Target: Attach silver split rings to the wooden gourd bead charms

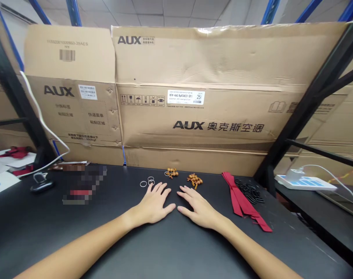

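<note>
My left hand [155, 202] lies palm down on the black table [136, 252], its fingers apart and nothing in it. Just beyond its fingertips are several thin silver rings [143, 184]. My right hand [198, 207] rests palm down beside it, also with spread fingers and holding nothing. Past the hands sit two small clusters of orange-brown beads, the left bead cluster [173, 172] and the right bead cluster [195, 179]. To the right of my right hand lie dark red fabric strips [243, 201], and beside them a pile of small black pieces [250, 192] whose kind I cannot make out.
Cardboard panels [191, 128] stand along the table's back edge. Black slanted frame bars [307, 97] rise at both sides. On the left are a black clip-like object [42, 184], a blurred-out item [85, 184] and a white cable [44, 124]. A white power strip [307, 182] lies at right.
</note>
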`<state>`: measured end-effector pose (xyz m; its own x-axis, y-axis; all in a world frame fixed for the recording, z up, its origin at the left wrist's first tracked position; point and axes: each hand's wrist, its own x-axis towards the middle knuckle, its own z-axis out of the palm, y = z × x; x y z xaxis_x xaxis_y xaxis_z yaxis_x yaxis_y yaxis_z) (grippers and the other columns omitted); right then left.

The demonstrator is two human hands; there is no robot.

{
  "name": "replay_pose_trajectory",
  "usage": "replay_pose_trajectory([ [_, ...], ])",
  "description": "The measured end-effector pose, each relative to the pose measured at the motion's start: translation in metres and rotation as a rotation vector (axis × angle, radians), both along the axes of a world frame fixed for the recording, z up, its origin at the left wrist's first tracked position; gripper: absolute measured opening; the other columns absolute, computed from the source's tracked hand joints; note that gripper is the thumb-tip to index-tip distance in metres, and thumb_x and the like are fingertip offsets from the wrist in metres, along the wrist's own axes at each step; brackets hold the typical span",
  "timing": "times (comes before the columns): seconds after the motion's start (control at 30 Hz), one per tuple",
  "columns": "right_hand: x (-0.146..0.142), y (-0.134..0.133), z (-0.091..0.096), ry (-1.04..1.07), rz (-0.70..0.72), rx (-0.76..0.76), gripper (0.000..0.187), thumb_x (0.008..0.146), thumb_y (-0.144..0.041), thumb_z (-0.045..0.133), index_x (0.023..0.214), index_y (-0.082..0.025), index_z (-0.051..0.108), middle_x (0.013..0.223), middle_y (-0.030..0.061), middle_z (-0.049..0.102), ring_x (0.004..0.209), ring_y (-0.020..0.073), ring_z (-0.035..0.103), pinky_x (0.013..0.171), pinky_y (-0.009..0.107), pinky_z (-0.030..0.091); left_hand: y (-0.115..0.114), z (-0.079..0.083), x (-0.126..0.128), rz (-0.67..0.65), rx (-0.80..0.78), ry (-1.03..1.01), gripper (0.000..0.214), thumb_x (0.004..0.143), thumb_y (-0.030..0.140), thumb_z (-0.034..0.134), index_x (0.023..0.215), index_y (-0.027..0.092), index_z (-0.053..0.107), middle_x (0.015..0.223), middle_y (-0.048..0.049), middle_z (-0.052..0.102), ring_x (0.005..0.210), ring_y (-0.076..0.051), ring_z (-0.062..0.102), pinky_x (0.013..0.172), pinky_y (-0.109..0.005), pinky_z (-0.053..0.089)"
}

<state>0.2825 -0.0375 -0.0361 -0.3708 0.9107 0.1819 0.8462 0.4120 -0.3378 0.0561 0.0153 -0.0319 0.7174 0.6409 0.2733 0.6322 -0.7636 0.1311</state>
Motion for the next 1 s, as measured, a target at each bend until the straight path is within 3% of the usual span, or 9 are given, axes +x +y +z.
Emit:
replay_pose_trajectory([
  [0.2,0.0,0.001,-0.001,-0.013,-0.002,-0.008,0.062,0.092,-0.057,0.043,0.14,-0.019,0.045,0.152,0.0111,0.032,0.142,0.0265,0.025,0.117,0.047,0.022,0.003,-0.002,-0.002,-0.071,-0.007,-0.024,0.059,0.095,0.055,0.036,0.136,0.014,0.048,0.144,-0.0158,0.043,0.136,-0.032,0.035,0.111,-0.049,0.03],
  [0.5,0.001,0.0,0.0,0.016,0.006,0.008,0.062,0.091,-0.056,0.044,0.139,-0.017,0.046,0.151,0.0129,0.033,0.141,0.0277,0.028,0.116,0.048,0.024,-0.003,0.009,-0.003,-0.246,-0.004,-0.05,0.041,0.096,0.04,0.042,0.13,0.018,0.051,0.142,-0.0127,0.045,0.131,-0.027,0.043,0.109,-0.043,0.037],
  [0.57,0.0,-0.001,0.0,0.03,0.008,0.016,0.06,0.091,-0.055,0.045,0.138,-0.018,0.047,0.151,0.0125,0.034,0.14,0.028,0.028,0.116,0.049,0.024,-0.004,0.009,-0.002,-0.209,0.016,-0.085,0.04,0.095,0.04,0.044,0.129,0.018,0.052,0.141,-0.0125,0.047,0.131,-0.028,0.042,0.109,-0.044,0.037],
  [0.67,0.0,-0.002,0.0,0.038,0.015,0.038,0.057,0.091,-0.053,0.046,0.137,-0.02,0.048,0.15,0.0116,0.037,0.14,0.0279,0.03,0.115,0.049,0.025,-0.003,0.006,0.002,-0.042,0.04,-0.144,0.047,0.092,0.045,0.048,0.127,0.013,0.051,0.138,-0.017,0.049,0.13,-0.031,0.042,0.108,-0.048,0.036],
  [0.77,-0.001,-0.003,0.002,0.051,0.042,0.056,0.055,0.091,-0.05,0.049,0.137,-0.021,0.048,0.148,0.01,0.04,0.139,0.0264,0.032,0.115,0.047,0.028,0.0,0.001,0.003,0.054,-0.012,-0.156,0.055,0.089,0.05,0.05,0.127,0.011,0.05,0.135,-0.0199,0.05,0.128,-0.035,0.044,0.106,-0.051,0.037],
  [1.0,-0.003,-0.004,0.001,0.053,0.063,0.089,0.05,0.091,-0.046,0.051,0.135,-0.024,0.051,0.147,0.0098,0.041,0.136,0.0262,0.036,0.113,0.045,0.031,-0.004,0.01,-0.001,-0.194,-0.117,-0.164,0.041,0.094,0.037,0.047,0.13,0.019,0.047,0.132,-0.0105,0.055,0.124,-0.025,0.049,0.105,-0.041,0.041],
])
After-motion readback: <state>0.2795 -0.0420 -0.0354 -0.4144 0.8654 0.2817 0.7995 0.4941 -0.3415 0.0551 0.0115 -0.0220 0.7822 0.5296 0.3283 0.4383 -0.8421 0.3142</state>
